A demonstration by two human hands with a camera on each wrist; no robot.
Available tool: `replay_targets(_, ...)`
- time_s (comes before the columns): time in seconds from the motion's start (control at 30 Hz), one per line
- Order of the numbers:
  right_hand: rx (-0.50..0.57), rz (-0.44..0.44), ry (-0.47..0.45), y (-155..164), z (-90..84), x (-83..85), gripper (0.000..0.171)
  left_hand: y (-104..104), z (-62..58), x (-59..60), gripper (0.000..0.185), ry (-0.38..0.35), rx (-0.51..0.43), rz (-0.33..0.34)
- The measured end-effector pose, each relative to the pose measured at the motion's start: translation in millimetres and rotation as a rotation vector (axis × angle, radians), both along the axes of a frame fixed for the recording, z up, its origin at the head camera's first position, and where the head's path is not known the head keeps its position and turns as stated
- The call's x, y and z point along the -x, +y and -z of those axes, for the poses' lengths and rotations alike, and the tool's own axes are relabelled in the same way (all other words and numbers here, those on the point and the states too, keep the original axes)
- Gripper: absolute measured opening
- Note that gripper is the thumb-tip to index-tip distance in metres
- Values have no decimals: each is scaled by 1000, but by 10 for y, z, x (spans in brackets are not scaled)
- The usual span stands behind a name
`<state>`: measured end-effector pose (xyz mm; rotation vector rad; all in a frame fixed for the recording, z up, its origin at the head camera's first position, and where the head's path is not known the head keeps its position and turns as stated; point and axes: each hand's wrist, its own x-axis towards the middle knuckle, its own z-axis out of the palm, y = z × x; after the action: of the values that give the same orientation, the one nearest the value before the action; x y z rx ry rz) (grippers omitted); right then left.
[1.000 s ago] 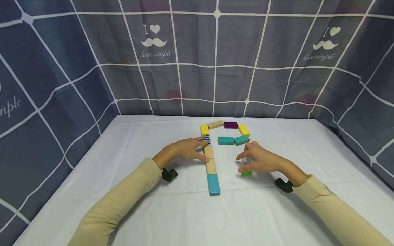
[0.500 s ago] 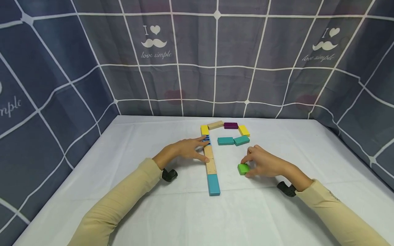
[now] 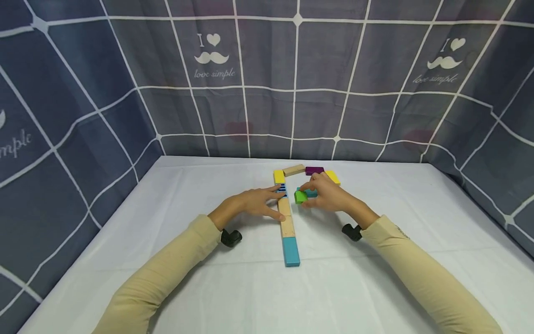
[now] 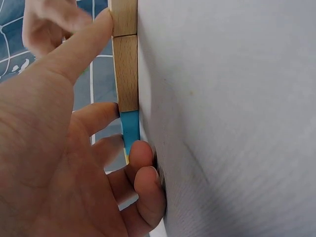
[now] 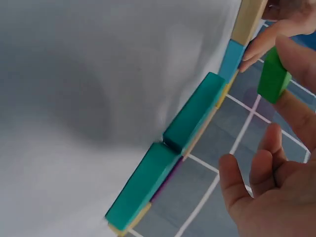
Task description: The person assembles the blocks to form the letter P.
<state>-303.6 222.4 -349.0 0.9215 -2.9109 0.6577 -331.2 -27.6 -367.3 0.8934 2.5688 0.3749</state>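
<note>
My right hand (image 3: pixel 329 195) pinches a green block (image 5: pixel 273 77) between thumb and finger, raised off the cloth near the left end of two teal blocks (image 5: pixel 143 190). Its other fingers are loosely bent. My left hand (image 3: pixel 256 203) lies along a straight column of blocks, thumb touching a natural wood block (image 4: pixel 125 69) and fingertips at a striped blue block (image 3: pixel 282 188). A bright blue block (image 3: pixel 290 252) forms the near end of the column, and a yellow block (image 3: pixel 278 176) the far end. The right hand partly hides the teal pair in the head view.
From the column's far end a slanted wood block (image 3: pixel 294 170), a purple block (image 3: pixel 314 170) and another yellow block (image 3: pixel 333 177) curve round to the right. All lie on a white cloth (image 3: pixel 233 297). A dark checked curtain (image 3: pixel 267 111) encloses the back and sides.
My right hand came down on the green block, took hold of it, and carried it away and leftward to the teal blocks. The left hand has stayed at the column.
</note>
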Motion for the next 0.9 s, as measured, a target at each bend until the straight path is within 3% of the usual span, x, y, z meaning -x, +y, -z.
replay_targets(0.4, -87, 90, -37, -158, 121, 369, 44, 14, -28, -25, 89, -14, -9, 5)
replay_targets(0.6, -97, 79, -34, -166, 140, 428, 44, 10, -9, -19, 91, -10, -36, -7)
replay_targets(0.9, -126, 58, -38, -199, 149, 459, 43, 17, -12, -27, 107, -49, -49, -76)
